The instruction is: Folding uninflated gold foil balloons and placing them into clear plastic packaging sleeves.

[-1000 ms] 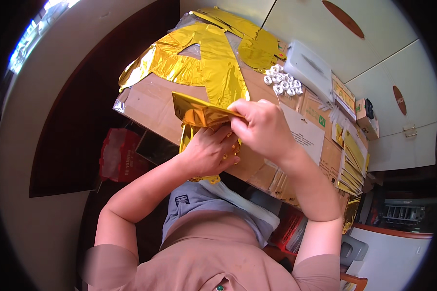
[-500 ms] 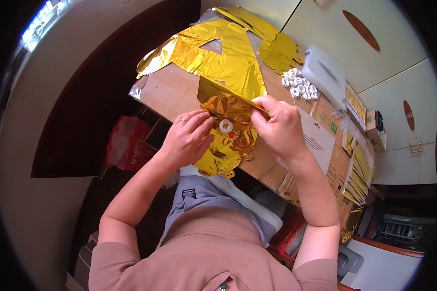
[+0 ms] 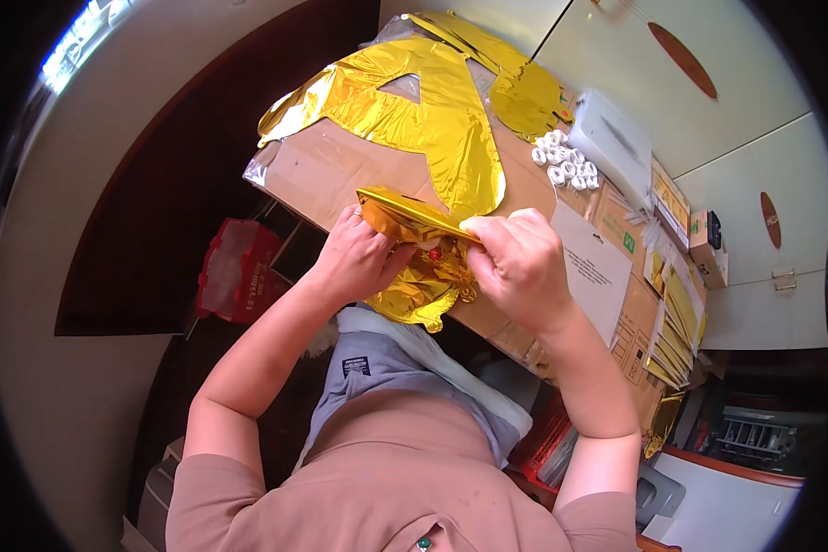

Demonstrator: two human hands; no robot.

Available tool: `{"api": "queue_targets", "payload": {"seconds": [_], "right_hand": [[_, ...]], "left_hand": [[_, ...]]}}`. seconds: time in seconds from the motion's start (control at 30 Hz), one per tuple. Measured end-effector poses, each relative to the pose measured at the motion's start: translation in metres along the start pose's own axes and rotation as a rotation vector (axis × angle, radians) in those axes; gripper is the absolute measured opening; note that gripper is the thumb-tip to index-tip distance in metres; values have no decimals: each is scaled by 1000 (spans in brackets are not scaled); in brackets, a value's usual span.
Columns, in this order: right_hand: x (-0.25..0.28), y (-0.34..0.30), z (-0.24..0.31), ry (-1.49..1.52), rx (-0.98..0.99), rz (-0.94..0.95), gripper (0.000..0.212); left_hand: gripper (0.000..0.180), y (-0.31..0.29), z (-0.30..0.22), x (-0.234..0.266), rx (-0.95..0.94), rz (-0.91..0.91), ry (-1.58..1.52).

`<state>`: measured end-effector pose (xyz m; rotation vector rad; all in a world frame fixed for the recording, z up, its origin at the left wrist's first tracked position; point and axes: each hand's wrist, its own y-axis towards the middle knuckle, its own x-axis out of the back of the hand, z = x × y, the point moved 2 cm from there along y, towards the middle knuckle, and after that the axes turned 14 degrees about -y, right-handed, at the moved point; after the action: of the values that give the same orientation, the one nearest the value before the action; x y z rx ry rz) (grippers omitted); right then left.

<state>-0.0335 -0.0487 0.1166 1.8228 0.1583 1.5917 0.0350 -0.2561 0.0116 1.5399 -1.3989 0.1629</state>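
Note:
A gold foil balloon [image 3: 409,293] lies partly folded at the table's near edge, its lower end hanging over. My right hand [image 3: 522,269] is closed, thumb and fingers pinching the right end of the folded foil edge. At the left end, my left hand [image 3: 354,253] curls its fingers round the foil, with the thumb underneath. Between the hands, a small red piece [image 3: 435,254] shows under the fold; the white ring beside it is almost hidden. Beyond, a large flat gold foil balloon [image 3: 451,120] with a triangular opening lies spread on the cardboard.
Several small white ribbon rolls [image 3: 566,161] lie by a translucent plastic box [image 3: 607,133] at the far right. A white printed card [image 3: 591,271] rests on the cardboard [image 3: 331,175]. Folded gold pieces [image 3: 679,327] are stacked further right. A red container [image 3: 239,271] stands left, below the table.
The raised foil flap has come down toward me, over the white ring. My left fingers have closed on its left end, while my right hand has moved slightly nearer to me.

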Motion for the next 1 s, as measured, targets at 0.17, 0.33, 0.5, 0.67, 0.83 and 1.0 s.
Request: {"api": "queue_targets", "payload": {"seconds": [0.17,0.33,0.5,0.67,0.83,1.0], "right_hand": [[-6,-10,3,-48,27,-54,24],[-22,-40,25,-202,134,-111,19],[-38,-70,35,-269,183,-93,19],[-40,-77,32,-258,186,-65,18],[-41,-77,24,-252,261,-38,15],[-36,-76,14,-217,300,116,16]], "left_hand": [[22,-6,-7,15,-70,-89,-34],[19,-64,-13,19,284,-447,-405],[43,-85,-3,-6,1013,-540,-1481],[50,-70,-12,3,1192,-338,-1422],[34,-62,-15,9,1150,-197,-1274],[20,-56,-23,1,1086,-242,-1304]]}}
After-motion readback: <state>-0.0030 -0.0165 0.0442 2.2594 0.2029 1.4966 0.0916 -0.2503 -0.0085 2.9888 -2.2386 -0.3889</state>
